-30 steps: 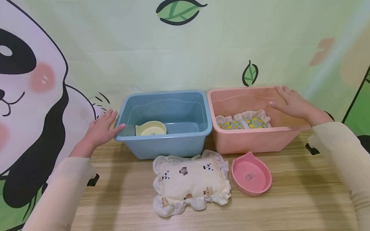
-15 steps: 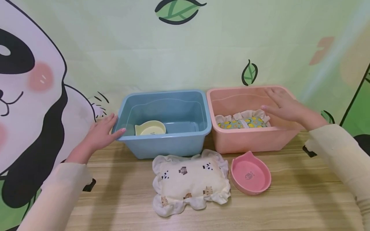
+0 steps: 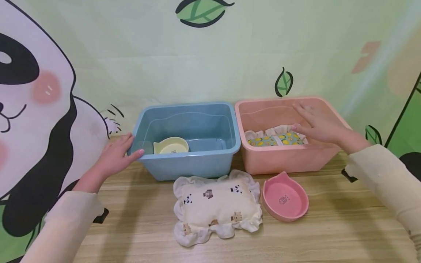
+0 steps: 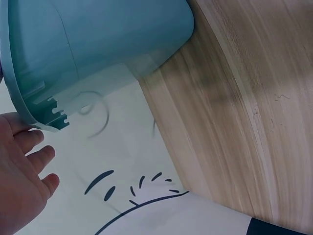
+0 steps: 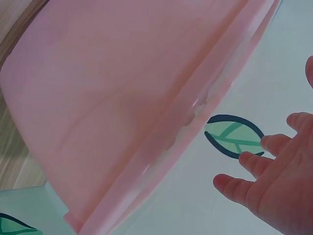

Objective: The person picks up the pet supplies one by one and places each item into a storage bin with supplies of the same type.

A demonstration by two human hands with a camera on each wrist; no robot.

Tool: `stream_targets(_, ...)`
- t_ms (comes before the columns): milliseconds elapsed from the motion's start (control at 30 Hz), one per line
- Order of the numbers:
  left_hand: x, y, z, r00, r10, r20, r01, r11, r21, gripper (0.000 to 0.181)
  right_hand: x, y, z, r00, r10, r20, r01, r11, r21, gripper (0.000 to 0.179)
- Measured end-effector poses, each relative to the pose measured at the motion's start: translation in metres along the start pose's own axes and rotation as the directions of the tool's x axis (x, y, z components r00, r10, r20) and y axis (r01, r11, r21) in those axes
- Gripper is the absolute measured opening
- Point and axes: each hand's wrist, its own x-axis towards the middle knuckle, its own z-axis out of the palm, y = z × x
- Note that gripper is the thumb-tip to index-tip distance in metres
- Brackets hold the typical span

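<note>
My left hand (image 3: 115, 155) is at the left rim of a blue plastic bin (image 3: 189, 167), its thumb over the front corner. In the left wrist view its relaxed fingers lie right at the bin's rim. A cream cat-eared bowl (image 3: 171, 145) sits inside this bin. Over the right part of a pink bin (image 3: 279, 160), my right hand (image 3: 317, 124) hovers with fingers spread and nothing in them. Inside the pink bin lies a small yellow-and-teal patterned pillow (image 3: 291, 139) with a white frill.
In front of the bins, a frilled white pillow (image 3: 220, 206) with animal prints lies on the wooden table (image 3: 329, 233). Beside it stands a pink cat-eared bowl (image 3: 285, 199) with a fish mark. A printed panda-and-leaf backdrop (image 3: 210, 62) rises behind the bins.
My right hand has moved left, from the pink bin's right rim to over its interior. The left hand has shifted slightly down at the blue bin's rim. Bins, bowls and pillows stay put.
</note>
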Motion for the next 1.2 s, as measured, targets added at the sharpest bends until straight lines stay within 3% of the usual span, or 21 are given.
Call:
stream_targets(333, -0.004, 0.002, 0.000, 1.000, 0.024, -0.014, -0.023, 1.000, 0.014, 0.077, -0.004, -0.003, 0.003, 1.000, -0.006, 0.016, 0.006, 1.000, 0.000, 0.075)
stream_targets(633, -0.007, 0.001, 0.004, 1.000, 0.015, -0.017, -0.016, 1.000, -0.009, 0.076, -0.006, -0.011, 0.011, 0.991, -0.122, -0.057, 0.121, 0.993, -0.017, 0.073)
stream_targets(900, -0.007, 0.002, 0.004, 1.000, 0.024, -0.001, -0.024, 0.999, 0.039, 0.078, -0.011, -0.022, 0.014, 0.993, -0.120, -0.024, 0.121, 0.991, 0.049, 0.071)
stream_targets(1200, -0.007, 0.004, 0.003, 0.999, 0.041, -0.003, -0.041, 0.996, 0.080, 0.076, -0.015, -0.031, 0.018, 0.990, -0.137, -0.013, 0.137, 0.990, 0.038, 0.071)
